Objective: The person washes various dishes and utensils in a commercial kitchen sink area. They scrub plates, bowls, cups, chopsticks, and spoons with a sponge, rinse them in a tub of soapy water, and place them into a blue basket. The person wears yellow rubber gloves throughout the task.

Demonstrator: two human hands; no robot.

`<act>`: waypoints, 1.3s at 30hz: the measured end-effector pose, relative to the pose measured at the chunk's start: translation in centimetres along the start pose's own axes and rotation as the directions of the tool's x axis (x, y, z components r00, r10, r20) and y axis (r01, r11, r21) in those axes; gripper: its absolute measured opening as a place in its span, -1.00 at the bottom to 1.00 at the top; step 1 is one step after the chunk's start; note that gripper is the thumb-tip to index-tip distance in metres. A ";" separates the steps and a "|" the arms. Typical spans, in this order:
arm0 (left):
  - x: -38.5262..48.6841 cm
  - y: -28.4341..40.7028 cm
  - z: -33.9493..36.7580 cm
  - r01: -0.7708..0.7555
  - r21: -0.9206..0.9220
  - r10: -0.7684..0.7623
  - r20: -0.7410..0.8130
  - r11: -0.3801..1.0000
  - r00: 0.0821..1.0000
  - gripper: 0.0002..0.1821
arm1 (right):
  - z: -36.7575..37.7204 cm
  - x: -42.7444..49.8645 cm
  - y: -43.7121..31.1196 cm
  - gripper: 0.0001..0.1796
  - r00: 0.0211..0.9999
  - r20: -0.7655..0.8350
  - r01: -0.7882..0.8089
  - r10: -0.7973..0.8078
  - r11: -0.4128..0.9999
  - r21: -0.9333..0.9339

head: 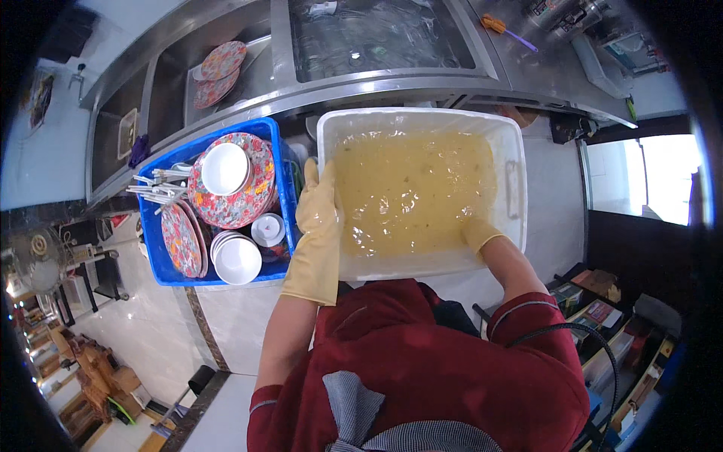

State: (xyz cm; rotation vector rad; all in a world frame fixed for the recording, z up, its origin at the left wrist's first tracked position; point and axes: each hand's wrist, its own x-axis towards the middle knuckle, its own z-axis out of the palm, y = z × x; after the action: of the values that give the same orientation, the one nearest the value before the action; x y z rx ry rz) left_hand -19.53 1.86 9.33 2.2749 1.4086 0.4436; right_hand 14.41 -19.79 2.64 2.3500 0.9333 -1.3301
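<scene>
A large white plastic tub (512, 186) stands in front of me, holding cloudy yellowish water (418, 192) with small bits floating in it. My left hand (317, 212), in a long cream rubber glove, grips the tub's left rim, with fingers on both sides of the wall. In a matching glove, my right hand (480, 233) dips into the water near the right front corner; its fingers are hidden below the surface. Left of the tub, a blue plastic crate (281, 186) carries floral plates (214, 206), white bowls (237, 261) and white-handled utensils (161, 189).
Behind the tub runs a stainless steel sink unit (384, 82). One basin holds water (384, 39); another has floral plates (223, 62) in it. A brush with a purple handle (519, 40) lies on the steel counter. At the right are shelves with boxes (601, 311).
</scene>
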 end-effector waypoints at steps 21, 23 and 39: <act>-1.0 3.6 -5.5 0.017 -0.130 -0.011 0.049 0.991 0.999 -0.32 | -9.3 -12.4 -2.7 -0.61 0.934 0.005 0.086 -0.356 0.240 0.967; -2.2 3.8 -7.3 -0.081 -0.187 0.079 -0.018 0.979 0.997 -0.27 | -8.7 -12.5 -2.8 -0.61 0.892 -0.026 0.123 -0.450 0.186 0.975; -25.1 -14.5 -21.3 0.304 -0.488 -0.534 -0.450 0.819 0.716 -0.36 | -10.4 -23.9 -21.6 -0.50 0.508 -0.152 0.538 -0.848 0.175 0.824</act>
State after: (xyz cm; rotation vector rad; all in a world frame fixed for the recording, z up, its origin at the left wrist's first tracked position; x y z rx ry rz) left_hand -51.67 -10.98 19.02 1.4705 1.8679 1.1984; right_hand -1.70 -7.54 29.80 1.9302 1.7105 -3.0486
